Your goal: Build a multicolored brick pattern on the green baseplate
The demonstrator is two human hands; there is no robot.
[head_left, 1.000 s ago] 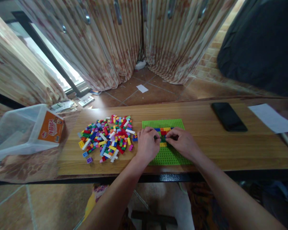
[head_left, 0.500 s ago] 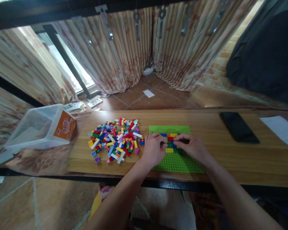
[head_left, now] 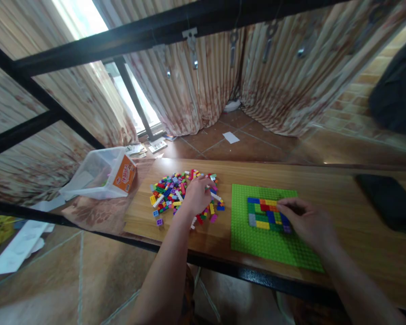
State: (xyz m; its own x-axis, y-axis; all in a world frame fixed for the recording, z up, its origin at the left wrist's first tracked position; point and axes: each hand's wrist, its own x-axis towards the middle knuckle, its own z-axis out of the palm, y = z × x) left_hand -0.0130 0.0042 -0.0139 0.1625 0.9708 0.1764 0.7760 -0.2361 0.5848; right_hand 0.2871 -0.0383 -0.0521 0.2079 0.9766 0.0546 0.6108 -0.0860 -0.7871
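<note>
Over the heap of loose toy bricks [head_left: 169, 192] is my left hand [head_left: 196, 196], its fingers apart and curved down at the heap's right side. Whether a fingertip touches a brick I cannot tell. My right hand [head_left: 306, 219] is at the right edge of a flat block of joined bricks [head_left: 262, 216] in blue, red, yellow, green and other colours. Thumb and forefinger are pinched together there; what they grip, if anything, is hidden. The joined bricks sit on a green studded baseplate [head_left: 242, 239], and my right hand covers part of it.
A clear plastic bin [head_left: 94, 174] with an orange label lies at the left. A black phone [head_left: 385, 201] rests on the wooden tabletop [head_left: 345, 194] at the right. A black metal bar [head_left: 128, 40] crosses above, before the curtains [head_left: 203, 90].
My left hand has left the joined bricks and moved left over the heap. My right hand stays by the joined bricks, near their right edge. The camera view has turned left and tilted.
</note>
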